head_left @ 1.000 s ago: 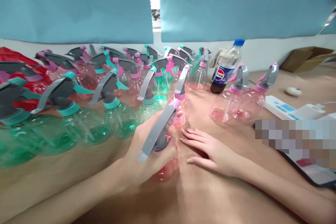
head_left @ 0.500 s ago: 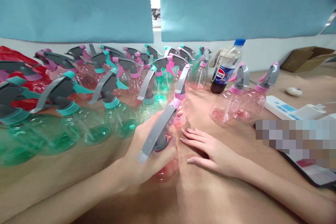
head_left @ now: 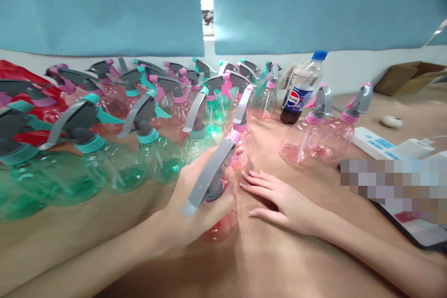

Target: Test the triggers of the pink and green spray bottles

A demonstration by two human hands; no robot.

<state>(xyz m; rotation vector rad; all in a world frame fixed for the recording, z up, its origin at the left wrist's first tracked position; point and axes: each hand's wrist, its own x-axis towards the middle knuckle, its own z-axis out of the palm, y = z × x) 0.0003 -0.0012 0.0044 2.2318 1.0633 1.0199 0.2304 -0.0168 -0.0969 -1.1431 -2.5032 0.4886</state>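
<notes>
My left hand (head_left: 190,205) is wrapped round the neck of a pink spray bottle (head_left: 221,228), whose grey lever and pink nozzle point away from me. The fingers on the trigger side are mostly hidden behind the spray head. To the right of that bottle, my right hand (head_left: 279,202) lies flat on the brown table (head_left: 272,265) with its fingers apart, holding nothing. Just beyond the left hand stand another pink spray bottle (head_left: 240,142) and a green spray bottle (head_left: 199,144).
Several green and pink spray bottles (head_left: 160,153) crowd the left and back. Two pink spray bottles (head_left: 331,137) stand at right, near a cola bottle (head_left: 296,98). Further right are a white power strip (head_left: 373,142), a small white object (head_left: 391,122) and a cardboard box (head_left: 405,79).
</notes>
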